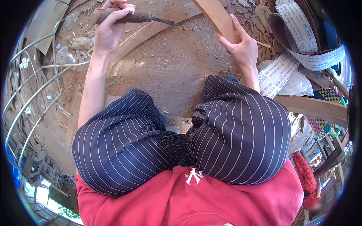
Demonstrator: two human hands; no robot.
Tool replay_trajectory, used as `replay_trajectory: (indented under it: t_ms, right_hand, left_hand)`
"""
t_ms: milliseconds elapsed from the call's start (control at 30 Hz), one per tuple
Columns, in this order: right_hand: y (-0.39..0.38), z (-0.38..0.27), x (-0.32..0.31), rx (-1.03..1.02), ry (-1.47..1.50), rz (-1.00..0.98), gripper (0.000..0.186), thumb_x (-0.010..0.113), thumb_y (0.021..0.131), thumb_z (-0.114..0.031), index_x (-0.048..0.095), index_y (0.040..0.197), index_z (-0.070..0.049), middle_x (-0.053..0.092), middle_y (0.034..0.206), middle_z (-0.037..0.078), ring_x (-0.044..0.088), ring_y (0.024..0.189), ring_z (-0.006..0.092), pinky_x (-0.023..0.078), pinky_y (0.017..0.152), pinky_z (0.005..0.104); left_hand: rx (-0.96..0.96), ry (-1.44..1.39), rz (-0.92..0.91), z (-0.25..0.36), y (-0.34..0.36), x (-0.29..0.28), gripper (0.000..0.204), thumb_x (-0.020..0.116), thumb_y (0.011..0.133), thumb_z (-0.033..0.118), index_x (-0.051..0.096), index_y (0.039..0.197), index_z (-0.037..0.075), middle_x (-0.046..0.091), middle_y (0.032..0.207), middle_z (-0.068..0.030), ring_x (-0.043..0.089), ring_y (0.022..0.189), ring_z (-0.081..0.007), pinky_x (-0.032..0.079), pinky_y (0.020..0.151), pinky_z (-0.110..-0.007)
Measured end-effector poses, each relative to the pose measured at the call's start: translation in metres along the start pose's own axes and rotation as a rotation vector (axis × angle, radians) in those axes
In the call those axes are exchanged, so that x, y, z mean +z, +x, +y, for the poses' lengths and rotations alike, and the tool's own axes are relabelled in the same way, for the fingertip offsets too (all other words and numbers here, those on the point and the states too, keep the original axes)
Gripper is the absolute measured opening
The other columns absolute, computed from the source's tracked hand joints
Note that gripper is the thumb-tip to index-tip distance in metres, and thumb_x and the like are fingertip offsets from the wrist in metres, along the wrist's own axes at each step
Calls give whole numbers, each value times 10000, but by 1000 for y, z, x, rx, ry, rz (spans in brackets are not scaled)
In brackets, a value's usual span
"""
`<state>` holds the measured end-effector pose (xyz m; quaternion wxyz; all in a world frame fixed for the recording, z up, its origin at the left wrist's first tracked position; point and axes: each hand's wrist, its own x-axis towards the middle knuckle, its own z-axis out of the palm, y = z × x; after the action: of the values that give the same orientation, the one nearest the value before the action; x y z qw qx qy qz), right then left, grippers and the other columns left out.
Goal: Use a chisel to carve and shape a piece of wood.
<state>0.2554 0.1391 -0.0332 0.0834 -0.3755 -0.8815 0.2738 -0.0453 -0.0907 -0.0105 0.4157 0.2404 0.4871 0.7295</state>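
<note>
My left hand point(107, 34) is raised at the upper left, its fingers closed round the brown wooden handle of a chisel point(137, 17). The narrow dark metal blade points to the right. A small pale bit shows by the fingertips, too small to name. At the upper right, my right hand point(243, 47) grips the near end of a smooth, light brown wooden piece point(215, 18), thumb on one side and fingers on the other. The far end of that piece runs out of the top of the view. Between tool and wood there is a gap.
A curved wooden strip point(145, 34) lies on the dirt ground point(169, 71) beyond my knees. Printed abrasive sheet point(296, 28) curls at the upper right, above another wooden piece point(316, 108) and a checkered woven bag point(320, 126). Bent metal rods point(32, 130) stand at the left.
</note>
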Motion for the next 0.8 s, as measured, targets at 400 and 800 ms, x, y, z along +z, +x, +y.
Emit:
replay_trajectory:
  t_ms: [400, 800]
  right_hand:
    - [0, 0, 1, -10, -32, -12, 776, 738, 736, -582, 515, 1443, -356, 750, 956, 158, 737, 862, 321, 584, 801, 410]
    - [10, -17, -18, 56, 9, -60, 794, 774, 719, -546, 519, 1443, -339, 750, 974, 156, 736, 881, 316, 581, 818, 388]
  left_hand:
    - [50, 14, 4, -3, 3, 3, 106, 567, 863, -15, 508, 892, 68, 557, 855, -78, 545, 963, -218, 349, 1059, -406]
    - [141, 109, -68, 2, 11, 35, 110, 579, 813, -57, 538, 827, 44, 607, 796, -95, 572, 838, -205, 445, 838, -345]
